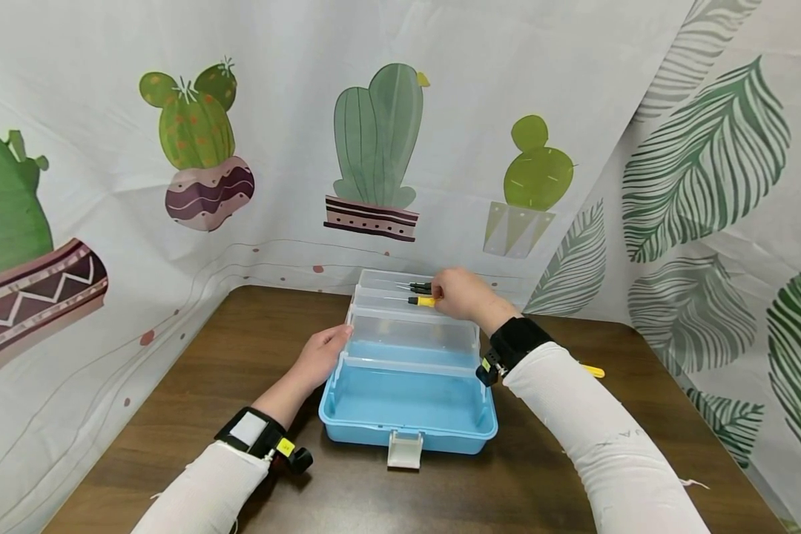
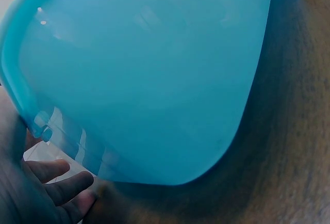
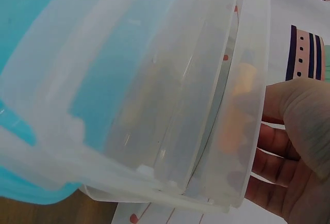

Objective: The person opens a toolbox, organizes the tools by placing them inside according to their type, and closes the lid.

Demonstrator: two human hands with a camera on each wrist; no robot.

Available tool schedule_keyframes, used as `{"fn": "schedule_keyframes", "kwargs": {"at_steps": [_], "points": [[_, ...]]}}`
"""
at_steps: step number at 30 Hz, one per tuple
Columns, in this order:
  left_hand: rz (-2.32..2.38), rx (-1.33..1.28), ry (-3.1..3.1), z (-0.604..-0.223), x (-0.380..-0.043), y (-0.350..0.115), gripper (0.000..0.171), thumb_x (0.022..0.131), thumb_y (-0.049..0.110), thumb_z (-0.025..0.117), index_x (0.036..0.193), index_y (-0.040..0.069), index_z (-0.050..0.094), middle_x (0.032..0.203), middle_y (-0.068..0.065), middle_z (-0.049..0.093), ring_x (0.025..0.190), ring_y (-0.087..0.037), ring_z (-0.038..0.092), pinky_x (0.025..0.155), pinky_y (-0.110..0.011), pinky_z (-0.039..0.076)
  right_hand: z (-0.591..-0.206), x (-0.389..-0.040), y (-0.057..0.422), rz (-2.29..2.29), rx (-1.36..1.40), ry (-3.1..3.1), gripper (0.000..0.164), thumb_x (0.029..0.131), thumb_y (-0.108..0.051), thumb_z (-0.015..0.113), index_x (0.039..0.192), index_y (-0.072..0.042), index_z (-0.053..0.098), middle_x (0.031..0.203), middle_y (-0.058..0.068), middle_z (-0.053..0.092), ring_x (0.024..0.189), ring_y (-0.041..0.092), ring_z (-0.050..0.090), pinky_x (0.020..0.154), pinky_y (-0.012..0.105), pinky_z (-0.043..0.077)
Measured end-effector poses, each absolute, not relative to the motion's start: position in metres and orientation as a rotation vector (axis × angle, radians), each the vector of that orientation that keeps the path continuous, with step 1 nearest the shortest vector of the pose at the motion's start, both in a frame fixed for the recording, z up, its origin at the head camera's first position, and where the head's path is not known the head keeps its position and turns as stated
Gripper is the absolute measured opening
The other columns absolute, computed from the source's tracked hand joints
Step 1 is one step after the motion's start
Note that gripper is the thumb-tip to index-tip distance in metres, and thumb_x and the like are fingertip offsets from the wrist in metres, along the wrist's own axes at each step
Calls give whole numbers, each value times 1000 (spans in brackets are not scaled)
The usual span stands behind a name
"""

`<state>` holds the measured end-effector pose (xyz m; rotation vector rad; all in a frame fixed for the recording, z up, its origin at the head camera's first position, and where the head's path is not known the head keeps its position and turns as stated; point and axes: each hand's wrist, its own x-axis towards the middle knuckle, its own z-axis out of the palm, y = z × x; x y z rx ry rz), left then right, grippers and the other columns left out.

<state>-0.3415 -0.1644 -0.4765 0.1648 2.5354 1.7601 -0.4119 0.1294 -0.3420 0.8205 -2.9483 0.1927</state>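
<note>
An opened light-blue toolbox (image 1: 407, 437) stands on the table, its translucent trays (image 1: 411, 334) fanned out toward the back. My left hand (image 1: 320, 356) holds the box's left side near the hinge corner; in the left wrist view its fingers (image 2: 69, 188) lie against the translucent side. My right hand (image 1: 463, 295) reaches over the rearmost tray and pinches the handle end of a yellow-and-black screwdriver (image 1: 425, 302), its shaft pointing left. Black-handled screwdrivers (image 1: 419, 287) lie just behind it. Through the cloudy tray wall (image 3: 206, 90), the right wrist view shows a blurred orange shape by my fingers.
Right of the box, another yellow handle (image 1: 594, 371) shows on the brown table (image 1: 274, 326), partly covered by my right sleeve. A white latch (image 1: 405, 449) hangs at the box's front. A cactus-print cloth (image 1: 280, 148) hangs right behind the table.
</note>
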Motion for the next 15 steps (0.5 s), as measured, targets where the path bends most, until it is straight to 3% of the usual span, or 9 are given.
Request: {"fn": "schedule_keyframes", "kwargs": {"at_steps": [15], "points": [[1756, 168, 2548, -475, -339, -164, 71, 104, 65, 39, 154, 15, 48, 153, -14, 55, 137, -36, 57, 107, -57, 52, -343, -410, 128, 177, 768, -2965, 10, 95, -17, 68, 85, -15, 70, 89, 2, 70, 76, 19, 59, 74, 33, 52]]}}
